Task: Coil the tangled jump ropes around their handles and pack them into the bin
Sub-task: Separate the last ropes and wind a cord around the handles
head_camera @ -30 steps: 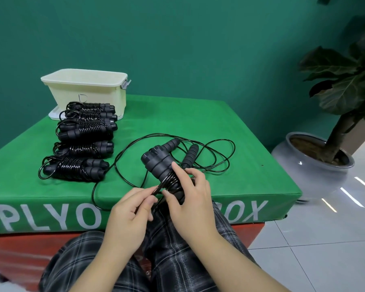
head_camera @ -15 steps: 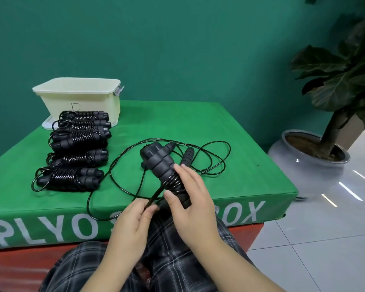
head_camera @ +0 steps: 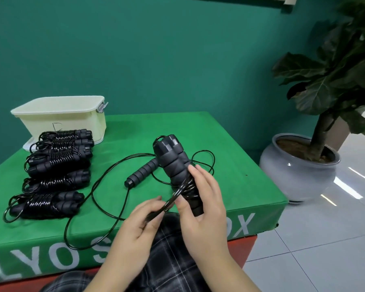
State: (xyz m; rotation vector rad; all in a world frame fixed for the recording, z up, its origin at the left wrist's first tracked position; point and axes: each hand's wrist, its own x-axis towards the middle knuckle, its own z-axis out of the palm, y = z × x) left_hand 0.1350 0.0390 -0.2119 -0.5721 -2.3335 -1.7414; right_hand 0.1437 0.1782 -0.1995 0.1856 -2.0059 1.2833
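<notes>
- Your right hand (head_camera: 202, 199) is wrapped round the paired handles (head_camera: 173, 163), tilted toward twelve o'clock, so the bundle stays rigid while cord goes on; a few turns already sit at its lower end.
- Your left hand (head_camera: 141, 220) pinches the cord (head_camera: 169, 202) at about seven o'clock from the handles, taut, probably to keep the turns tight.
- The slack cord (head_camera: 105, 178) loops over the green box (head_camera: 230, 144); a loose handle (head_camera: 141, 172) lies at nine o'clock from the bundle.
- Five coiled ropes (head_camera: 57, 165) wait farther toward nine, just beside the bin (head_camera: 61, 116) at ten, seemingly staged for packing.
</notes>
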